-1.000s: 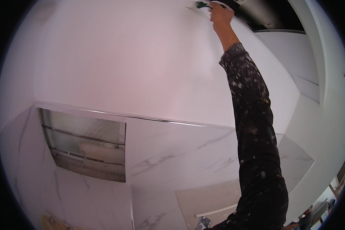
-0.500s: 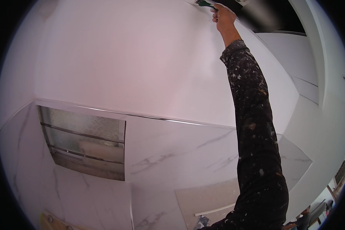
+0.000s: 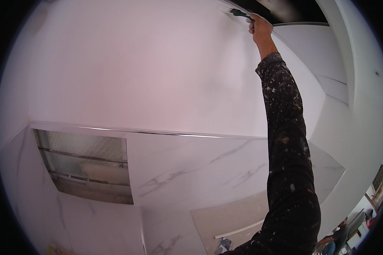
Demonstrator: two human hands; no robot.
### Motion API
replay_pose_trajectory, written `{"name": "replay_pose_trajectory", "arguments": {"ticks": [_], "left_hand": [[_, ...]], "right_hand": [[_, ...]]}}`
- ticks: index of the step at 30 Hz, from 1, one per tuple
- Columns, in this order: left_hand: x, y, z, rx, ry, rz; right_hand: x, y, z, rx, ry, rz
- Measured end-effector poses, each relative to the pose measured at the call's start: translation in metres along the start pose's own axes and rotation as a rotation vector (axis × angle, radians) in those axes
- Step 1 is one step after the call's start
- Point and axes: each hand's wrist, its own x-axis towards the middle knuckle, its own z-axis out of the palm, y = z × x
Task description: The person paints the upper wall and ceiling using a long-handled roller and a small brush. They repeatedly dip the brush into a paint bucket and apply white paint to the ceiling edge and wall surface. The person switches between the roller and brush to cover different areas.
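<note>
One o'clock: right hand [image 3: 261, 28] grasping green brush [image 3: 241, 14] by handle [image 3: 246, 15], likely freeing bristles [image 3: 232, 11] for wall [image 3: 136, 63]; left hand unseen, cannot tell.

The place looked like a room under decoration; whether kitchen or bathroom could not be told. A paint-spattered sleeve [image 3: 287, 127], a green-handled tool [image 3: 242, 14] at the plain white upper wall [image 3: 136, 63], a dark opening [image 3: 295, 12] overhead, marble-patterned panels [image 3: 191, 165] below and a barred window [image 3: 87, 148] showed it.
</note>
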Motion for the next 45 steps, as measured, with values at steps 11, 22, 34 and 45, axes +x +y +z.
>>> {"name": "replay_pose_trajectory", "arguments": {"ticks": [11, 22, 34, 45], "left_hand": [[0.043, 0.016, 0.007, -0.081, 0.018, -0.170], [0.105, 0.037, -0.013, -0.158, 0.127, -0.261], [0.056, 0.082, -0.031, -0.235, 0.142, -0.396], [0.060, 0.044, -0.121, -0.230, 0.059, 0.063]], "right_hand": [[0.031, 0.011, -0.050, -0.955, 0.403, -0.315], [-0.091, -0.021, 0.255, -0.361, -0.058, -0.386], [-0.069, -0.006, -0.171, -0.179, 0.156, -0.091], [-0.463, -0.264, -0.440, -0.652, 0.619, 0.489]]}}
